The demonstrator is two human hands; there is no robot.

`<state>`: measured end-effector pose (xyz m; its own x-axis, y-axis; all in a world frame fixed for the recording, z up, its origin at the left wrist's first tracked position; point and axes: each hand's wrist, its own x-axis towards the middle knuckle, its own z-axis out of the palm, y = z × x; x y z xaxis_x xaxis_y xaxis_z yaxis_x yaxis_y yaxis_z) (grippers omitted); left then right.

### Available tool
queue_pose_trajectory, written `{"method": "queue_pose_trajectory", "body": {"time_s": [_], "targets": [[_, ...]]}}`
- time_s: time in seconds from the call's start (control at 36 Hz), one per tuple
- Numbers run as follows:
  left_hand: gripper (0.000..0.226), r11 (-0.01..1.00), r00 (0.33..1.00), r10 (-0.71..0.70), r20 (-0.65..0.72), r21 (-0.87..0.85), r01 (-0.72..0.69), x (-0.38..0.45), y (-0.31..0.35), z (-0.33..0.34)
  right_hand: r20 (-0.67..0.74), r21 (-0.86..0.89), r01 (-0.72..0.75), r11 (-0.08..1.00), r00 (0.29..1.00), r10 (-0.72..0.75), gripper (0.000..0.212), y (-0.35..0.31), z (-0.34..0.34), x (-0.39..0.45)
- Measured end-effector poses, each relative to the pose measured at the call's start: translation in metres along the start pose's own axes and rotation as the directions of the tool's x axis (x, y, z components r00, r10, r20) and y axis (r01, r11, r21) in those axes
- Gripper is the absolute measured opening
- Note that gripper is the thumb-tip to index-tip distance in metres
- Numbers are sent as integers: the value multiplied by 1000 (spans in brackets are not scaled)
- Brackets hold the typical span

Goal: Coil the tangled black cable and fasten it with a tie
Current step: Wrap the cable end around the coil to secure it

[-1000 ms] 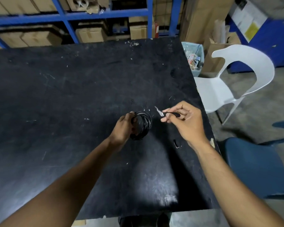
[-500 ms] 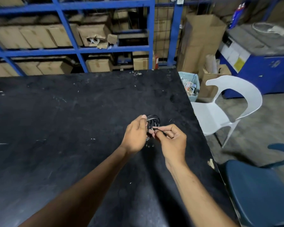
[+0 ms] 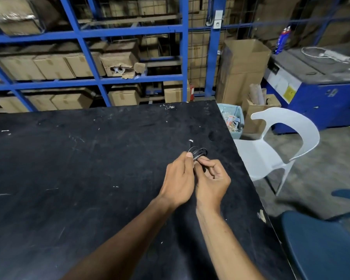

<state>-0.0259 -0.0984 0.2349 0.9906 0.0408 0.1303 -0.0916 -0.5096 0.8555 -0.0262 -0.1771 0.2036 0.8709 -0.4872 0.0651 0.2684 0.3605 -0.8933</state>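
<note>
**A:** ok head cam, only one view to go on. What's the count?

**B:** Two hands, one cable. The left hand [image 3: 178,178] and right hand [image 3: 212,178] are pressed close together above the black table [image 3: 69,158], near its right edge. The black cable [image 3: 199,152] is one small bundle of several loops, sticking out just past the fingertips of both hands.

**A:** grip?

**B:** Left has fingers and thumb curled round the near side of the coil, thumb on top. Right is curled too, pinching at the coil from its side. There's one thin pale strand, the tie [image 3: 191,148], arcing over the loops with a white tip poking up. Can't tell which fingers actually hold it, too small.

**A:** coil on the table or lifted?

**B:** Looks held up off the surface, but honestly hard to say.

**A:** other stuff?

**B:** One white plastic chair [image 3: 271,154] right of the table, one blue chair [image 3: 321,245] nearer the camera, one light-blue bin [image 3: 233,118] by the table's far corner, blue shelving [image 3: 89,57] with lots of cardboard boxes behind.
</note>
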Motion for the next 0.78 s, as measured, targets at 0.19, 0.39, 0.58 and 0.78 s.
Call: {"method": "queue_pose_trajectory", "body": {"time_s": [0.19,0.39,0.58,0.78], "targets": [[40,990,986,-138,96,12,137,3,7,-1,54,-71,50,996,997,-47,23,-2,-15,3],[37,989,982,-135,133,74,126,4,10,-5,193,-223,84,971,980,-40,17,-1,-31,5],[33,987,997,-47,63,155,37,3,0,-10,456,-563,649,512,761,-462,13,-17,-44,4],[34,977,994,-8,109,213,-15,1,-1,-12,628,-584,718,379,695,-350,13,-39,-49,12]]}}
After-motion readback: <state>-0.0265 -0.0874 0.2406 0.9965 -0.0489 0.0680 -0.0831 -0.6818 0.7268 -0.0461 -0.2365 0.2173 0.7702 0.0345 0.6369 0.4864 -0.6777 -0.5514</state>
